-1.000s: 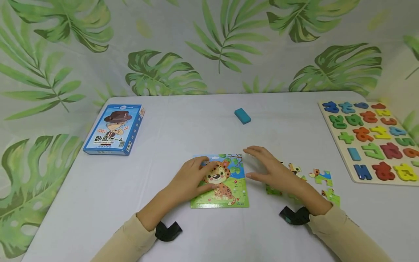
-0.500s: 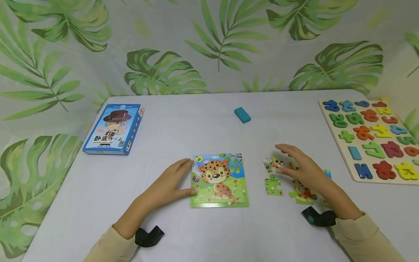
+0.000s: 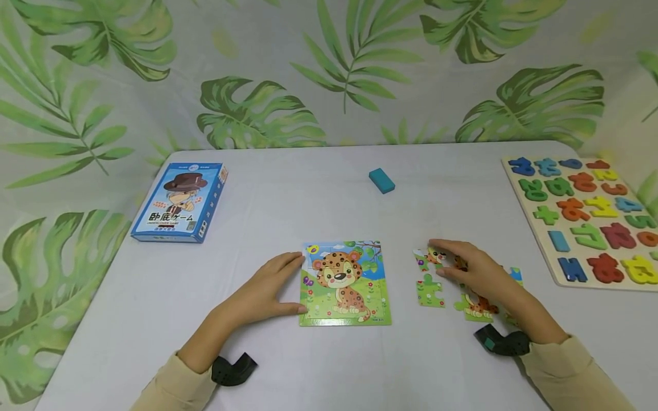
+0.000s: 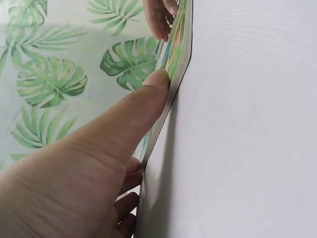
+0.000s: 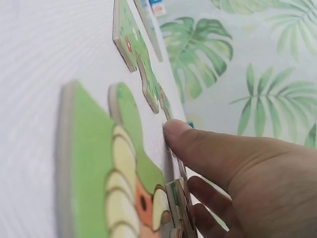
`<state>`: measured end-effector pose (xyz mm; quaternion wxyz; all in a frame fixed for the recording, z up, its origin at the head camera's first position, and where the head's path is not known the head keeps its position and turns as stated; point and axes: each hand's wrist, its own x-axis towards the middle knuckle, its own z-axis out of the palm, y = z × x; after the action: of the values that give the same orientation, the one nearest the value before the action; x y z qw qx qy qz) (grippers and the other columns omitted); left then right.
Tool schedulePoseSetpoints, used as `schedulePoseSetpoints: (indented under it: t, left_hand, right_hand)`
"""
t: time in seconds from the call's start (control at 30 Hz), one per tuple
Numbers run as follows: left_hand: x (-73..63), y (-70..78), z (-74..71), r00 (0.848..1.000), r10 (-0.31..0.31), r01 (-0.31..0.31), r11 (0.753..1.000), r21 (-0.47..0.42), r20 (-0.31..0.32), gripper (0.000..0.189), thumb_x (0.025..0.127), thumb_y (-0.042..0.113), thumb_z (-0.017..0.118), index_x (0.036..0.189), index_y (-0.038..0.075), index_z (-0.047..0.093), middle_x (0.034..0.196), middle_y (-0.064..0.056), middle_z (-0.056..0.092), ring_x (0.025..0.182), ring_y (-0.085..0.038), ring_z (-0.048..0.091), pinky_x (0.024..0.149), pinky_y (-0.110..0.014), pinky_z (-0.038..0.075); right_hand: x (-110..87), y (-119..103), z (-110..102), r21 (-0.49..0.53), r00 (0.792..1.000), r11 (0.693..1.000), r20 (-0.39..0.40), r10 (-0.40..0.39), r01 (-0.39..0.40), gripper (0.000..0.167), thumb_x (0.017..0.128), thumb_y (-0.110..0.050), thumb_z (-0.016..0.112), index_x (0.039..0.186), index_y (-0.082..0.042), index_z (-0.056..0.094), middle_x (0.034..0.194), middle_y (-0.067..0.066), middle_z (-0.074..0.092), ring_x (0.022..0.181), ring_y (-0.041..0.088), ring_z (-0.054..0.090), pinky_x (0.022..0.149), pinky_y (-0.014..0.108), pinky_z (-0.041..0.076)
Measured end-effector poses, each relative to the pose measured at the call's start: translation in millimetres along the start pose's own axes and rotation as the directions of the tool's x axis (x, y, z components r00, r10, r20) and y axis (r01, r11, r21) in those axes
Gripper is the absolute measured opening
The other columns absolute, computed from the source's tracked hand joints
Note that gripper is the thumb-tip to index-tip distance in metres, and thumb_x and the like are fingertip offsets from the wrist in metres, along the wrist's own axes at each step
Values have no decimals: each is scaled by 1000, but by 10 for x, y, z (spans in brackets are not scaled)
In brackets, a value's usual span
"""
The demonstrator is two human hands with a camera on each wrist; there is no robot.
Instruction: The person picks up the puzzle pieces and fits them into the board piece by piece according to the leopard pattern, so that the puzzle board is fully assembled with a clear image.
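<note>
A square leopard picture puzzle board (image 3: 345, 285) lies flat in the middle of the table. My left hand (image 3: 262, 289) rests at its left edge, fingers and thumb extended. In the left wrist view the thumb (image 4: 141, 96) touches the board's rim. On the right, my right hand (image 3: 475, 271) pinches a loose puzzle piece (image 3: 434, 255) with a leopard face between thumb and fingers; the piece lies on the table. A green puzzle piece (image 3: 429, 292) lies just below it. Another loose piece (image 3: 479, 308) shows a spotted body and paws. More pieces are partly hidden under the right hand.
A blue card game box (image 3: 178, 202) lies at the left. A small teal block (image 3: 382, 181) sits toward the back. At the right lies a wooden board (image 3: 545, 251) with colourful raised characters. A leaf-print cloth (image 3: 349, 74) hangs behind the table.
My left hand has drawn back from the board's face to its left edge. My right hand has moved right from beside the board, and its fingers have closed in on the leopard-face puzzle piece.
</note>
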<state>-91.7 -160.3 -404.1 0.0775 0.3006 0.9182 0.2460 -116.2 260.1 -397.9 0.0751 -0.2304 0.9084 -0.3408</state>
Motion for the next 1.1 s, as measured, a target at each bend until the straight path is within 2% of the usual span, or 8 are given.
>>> schedulePoseSetpoints:
  t: [0.3, 0.47, 0.53, 0.63, 0.77, 0.83, 0.93, 1.1]
  left_hand:
    - [-63, 21, 9, 1000, 12, -12, 999, 30, 10, 93, 71, 60, 63, 140, 7, 30, 144, -6, 25, 131, -23, 20, 104, -40, 21]
    - [-142, 56, 33, 1000, 8, -7, 999, 47, -6, 88, 74, 60, 60, 140, 10, 31, 143, -3, 27, 131, -22, 21, 104, -39, 21]
    - [-171, 66, 46, 1000, 9, -8, 998, 57, -17, 86, 75, 60, 59, 140, 11, 32, 143, -3, 28, 130, -21, 22, 104, -39, 21]
    - [-204, 80, 57, 999, 17, -15, 998, 65, -30, 83, 76, 58, 58, 140, 11, 33, 142, -3, 29, 130, -22, 22, 104, -40, 20]
    - [-213, 85, 66, 999, 32, -29, 997, 70, -41, 81, 77, 57, 58, 139, 11, 33, 142, -3, 30, 130, -23, 22, 105, -40, 19]
    - [-211, 77, 75, 998, 36, -33, 997, 73, -47, 81, 77, 57, 58, 139, 11, 34, 142, -3, 31, 130, -22, 22, 105, -40, 18]
    - [-210, 59, 88, 998, 40, -36, 996, 76, -58, 81, 77, 57, 58, 139, 12, 35, 141, -2, 32, 130, -22, 22, 105, -39, 18]
    - [-220, 37, 101, 997, 40, -35, 997, 73, -64, 81, 77, 59, 57, 139, 12, 35, 141, -1, 32, 131, -22, 22, 105, -40, 17]
  right_hand:
    - [-10, -75, 27, -100, 998, 995, -56, -14, 9, 41, 84, -16, 64, 122, -2, 55, 123, 19, 46, 111, 37, 44, 84, 49, 41]
    - [-3, -183, 21, -115, 982, 988, -147, -121, 104, 43, 80, -5, 67, 120, 2, 54, 116, 16, 49, 96, 28, 52, 67, 35, 49]
    - [20, -274, 22, -109, 973, 984, -165, -159, 142, 44, 78, -3, 68, 120, 2, 54, 116, 14, 49, 97, 27, 52, 68, 34, 49]
    - [73, -449, 68, -88, 960, 977, -189, -206, 192, 45, 77, -3, 69, 119, 1, 55, 116, 9, 50, 103, 24, 50, 78, 29, 47]
    - [174, -707, 198, -71, 936, 959, -209, -283, 275, 46, 73, -4, 72, 117, 0, 58, 114, 6, 51, 102, 19, 50, 80, 24, 46]
    - [237, -831, 285, -56, 924, 946, -203, -324, 320, 47, 73, -4, 73, 116, 0, 58, 114, 6, 51, 103, 19, 50, 80, 29, 47]
    - [331, -983, 436, -26, 920, 935, -170, -353, 354, 46, 74, -8, 73, 117, 0, 58, 114, 6, 51, 104, 19, 50, 81, 29, 47]
    - [454, -1159, 700, 12, 942, 943, -55, -332, 333, 47, 79, -14, 70, 121, -1, 56, 117, 7, 50, 104, 19, 49, 81, 30, 47]
